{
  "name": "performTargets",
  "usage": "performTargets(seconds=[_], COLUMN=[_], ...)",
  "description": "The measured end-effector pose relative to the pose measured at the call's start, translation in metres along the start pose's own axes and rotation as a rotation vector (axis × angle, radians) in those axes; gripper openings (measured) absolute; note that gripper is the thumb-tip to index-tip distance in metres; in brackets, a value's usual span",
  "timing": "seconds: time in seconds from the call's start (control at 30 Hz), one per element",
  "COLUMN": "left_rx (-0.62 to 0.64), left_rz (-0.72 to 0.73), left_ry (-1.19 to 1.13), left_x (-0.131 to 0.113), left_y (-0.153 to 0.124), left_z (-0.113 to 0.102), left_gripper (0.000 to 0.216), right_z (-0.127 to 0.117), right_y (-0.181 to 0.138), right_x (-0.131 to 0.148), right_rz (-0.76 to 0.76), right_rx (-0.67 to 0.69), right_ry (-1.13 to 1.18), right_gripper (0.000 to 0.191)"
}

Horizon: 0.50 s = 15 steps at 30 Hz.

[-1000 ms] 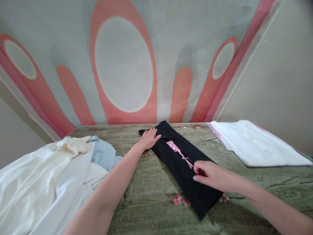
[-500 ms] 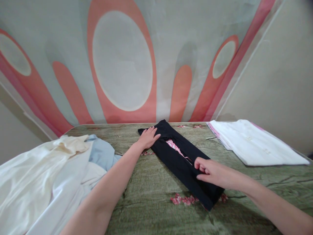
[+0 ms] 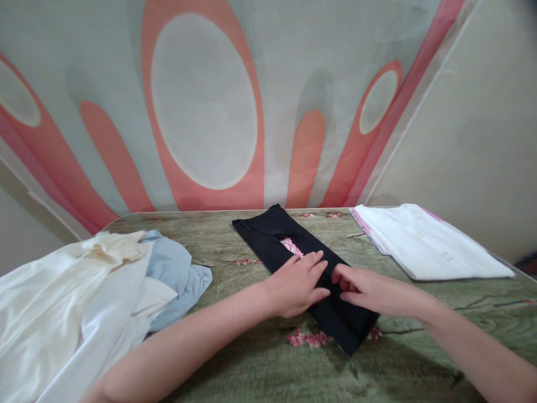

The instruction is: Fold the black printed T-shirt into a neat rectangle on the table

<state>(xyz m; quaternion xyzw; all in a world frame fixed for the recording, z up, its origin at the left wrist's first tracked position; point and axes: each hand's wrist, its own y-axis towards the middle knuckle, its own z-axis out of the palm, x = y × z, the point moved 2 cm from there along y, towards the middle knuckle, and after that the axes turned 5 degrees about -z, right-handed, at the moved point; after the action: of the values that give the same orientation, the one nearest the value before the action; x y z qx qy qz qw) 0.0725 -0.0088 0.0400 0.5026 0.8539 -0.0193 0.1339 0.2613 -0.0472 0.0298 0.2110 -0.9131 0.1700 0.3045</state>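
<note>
A pair of black pants [image 3: 268, 238] lies slantwise across the wood-patterned table, waist end away from me. In the gap between its two legs a strip of pink and white pattern [image 3: 290, 245] shows. My left hand [image 3: 296, 285] rests palm down over the legs, its fingers stretched out. Close beside it, my right hand [image 3: 363, 288] has curled fingers on the edge of the right leg, seeming to pinch the fabric; the fingertips are partly hidden.
On the left lies a loose heap of cream and white clothes [image 3: 71, 296] with a light blue garment [image 3: 174, 268]. A flat folded white garment [image 3: 436, 246] is at the right. The table's [image 3: 235, 358] far edge meets a wall with a pink-patterned hanging [image 3: 205, 101].
My left hand has moved from the waist end of the black pants down to the legs, near my right hand. The right hand stays at the right leg.
</note>
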Motion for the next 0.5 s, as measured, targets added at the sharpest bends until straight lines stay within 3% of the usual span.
performTargets(seconds=[0.2, 0.5], left_rx=[0.101, 0.198], left_rz=[0.132, 0.185], left_ry=[-0.07, -0.08], left_x=[-0.02, -0.027], left_y=[-0.029, -0.038], left_z=[0.018, 0.021], left_gripper=[0.061, 0.066], right_z=[0.001, 0.005], right_y=[0.001, -0.001], right_x=[-0.004, -0.012], right_rz=[0.109, 0.15], right_rx=[0.149, 0.176], right_ry=[0.285, 0.16], right_gripper=[0.014, 0.015])
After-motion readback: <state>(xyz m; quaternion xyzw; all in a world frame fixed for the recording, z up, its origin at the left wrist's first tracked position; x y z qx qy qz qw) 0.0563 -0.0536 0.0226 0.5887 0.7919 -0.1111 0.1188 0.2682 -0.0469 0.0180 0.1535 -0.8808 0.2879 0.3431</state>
